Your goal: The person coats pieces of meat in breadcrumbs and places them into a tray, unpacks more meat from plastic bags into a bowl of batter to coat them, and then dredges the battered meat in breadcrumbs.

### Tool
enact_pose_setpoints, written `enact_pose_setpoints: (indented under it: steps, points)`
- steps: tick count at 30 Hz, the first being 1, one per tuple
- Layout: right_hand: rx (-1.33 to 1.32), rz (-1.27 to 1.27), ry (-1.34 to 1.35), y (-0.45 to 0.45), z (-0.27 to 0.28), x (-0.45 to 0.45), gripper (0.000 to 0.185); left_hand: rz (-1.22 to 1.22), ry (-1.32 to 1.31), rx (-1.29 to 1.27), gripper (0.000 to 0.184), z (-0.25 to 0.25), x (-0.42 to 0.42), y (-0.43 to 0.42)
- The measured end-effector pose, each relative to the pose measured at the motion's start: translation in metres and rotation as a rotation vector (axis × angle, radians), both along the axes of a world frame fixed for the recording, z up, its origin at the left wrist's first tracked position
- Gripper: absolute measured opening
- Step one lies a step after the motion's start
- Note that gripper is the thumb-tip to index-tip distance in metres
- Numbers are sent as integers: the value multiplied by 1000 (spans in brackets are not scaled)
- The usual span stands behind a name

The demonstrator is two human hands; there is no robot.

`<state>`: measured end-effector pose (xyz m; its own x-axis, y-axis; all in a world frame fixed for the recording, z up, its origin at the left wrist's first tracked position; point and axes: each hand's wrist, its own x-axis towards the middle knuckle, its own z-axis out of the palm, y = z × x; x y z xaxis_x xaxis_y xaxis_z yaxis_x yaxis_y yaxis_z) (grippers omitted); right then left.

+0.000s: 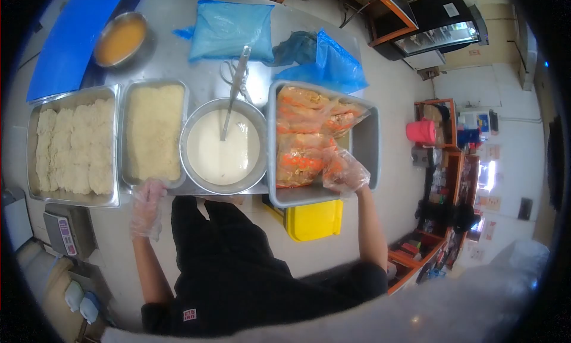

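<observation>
My right hand (pixel 346 175), in a clear plastic glove, reaches into a grey plastic bin (pixel 372 141) and has its fingers closed on a clear plastic bag (pixel 348 118). Orange-printed packs (pixel 300 159) with food inside lie under and beside that bag. By the front edge of a metal tray of pale crumbs (pixel 156 132) is my gloved left hand (pixel 147 209), its fingers loosely bent with nothing visible in them. Between tray and bin stands a round metal bowl of cream-coloured batter (pixel 220 150). A long-handled utensil (pixel 237 81) leans in it, its lower end under the batter.
At far left sits a tray of breaded pieces (pixel 77 147). Behind are a bowl of orange liquid (pixel 122 40), a blue bag (pixel 231 31), scissors (pixel 229 72) and crumpled blue plastic (pixel 333 66). A yellow container (pixel 315 221) is below the bin, past the table edge.
</observation>
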<state>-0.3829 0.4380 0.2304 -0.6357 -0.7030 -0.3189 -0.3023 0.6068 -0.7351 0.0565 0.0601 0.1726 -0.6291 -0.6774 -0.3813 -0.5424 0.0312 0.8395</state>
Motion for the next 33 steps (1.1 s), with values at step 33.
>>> enact_pose_setpoints:
  steps: [33]
  points:
    - [-276, 780, 142, -228, 119, 133, 40, 209, -164, 36, 35, -7, 40, 7]
